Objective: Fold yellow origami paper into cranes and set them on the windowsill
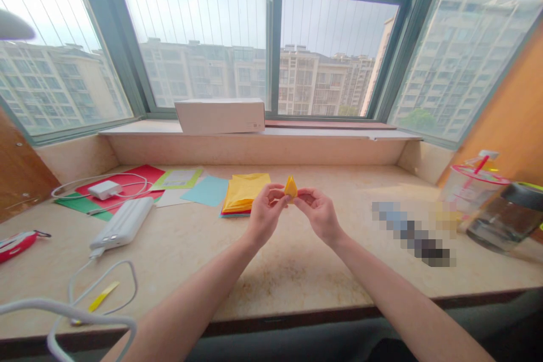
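Note:
A small piece of folded yellow paper stands upright between my two hands, its pointed tip facing up. My left hand pinches its left side with thumb and fingers. From the other side, my right hand grips it the same way, thumbs close together at the lower part. The fingers cover the bottom of the fold. Just behind and left of my left hand lies a stack of yellow paper, with red and blue edges showing beneath it.
Coloured sheets, including a red sheet and a light blue sheet, lie at the left under a white charger. A white power bank trails cables. A white box sits on the sill. At right stand a plastic cup and a dark-topped jar.

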Demonstrator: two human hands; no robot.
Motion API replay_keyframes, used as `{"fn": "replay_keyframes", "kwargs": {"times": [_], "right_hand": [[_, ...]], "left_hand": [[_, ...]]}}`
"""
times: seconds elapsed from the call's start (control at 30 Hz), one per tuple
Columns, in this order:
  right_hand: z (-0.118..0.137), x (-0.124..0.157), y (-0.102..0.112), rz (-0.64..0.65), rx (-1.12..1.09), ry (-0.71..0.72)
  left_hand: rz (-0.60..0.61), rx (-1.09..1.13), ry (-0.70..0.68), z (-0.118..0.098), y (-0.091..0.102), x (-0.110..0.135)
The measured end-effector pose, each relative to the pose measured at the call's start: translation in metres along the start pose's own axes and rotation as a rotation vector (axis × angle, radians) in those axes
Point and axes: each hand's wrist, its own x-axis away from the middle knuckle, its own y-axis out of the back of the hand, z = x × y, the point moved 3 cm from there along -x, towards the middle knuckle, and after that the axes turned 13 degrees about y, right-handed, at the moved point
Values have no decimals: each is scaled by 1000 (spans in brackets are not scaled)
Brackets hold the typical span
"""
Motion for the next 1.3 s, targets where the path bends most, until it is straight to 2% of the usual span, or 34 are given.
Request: {"fn": "replay_keyframes", "kwargs": {"times": [0.1, 0.37, 0.53, 0.77, 1.0, 1.3], "right_hand": [[2, 0, 1, 36, 13, 7], [-2, 0, 1, 59, -29, -17], [-6, 0, 3, 38, -10, -9], [-6, -1, 5, 21, 1, 50], [-5, -1, 6, -2, -7, 67], [-4, -2, 9, 9, 175, 129]], "left_hand": [[-13, 28, 11, 0, 1, 0], [-56, -84, 0, 4, 3, 2], [-120, -185, -62, 1, 5, 4], [51, -192, -59, 3, -1, 6], [72, -86, -34, 6, -1, 4], [44, -19, 21, 4, 2, -1]]}}
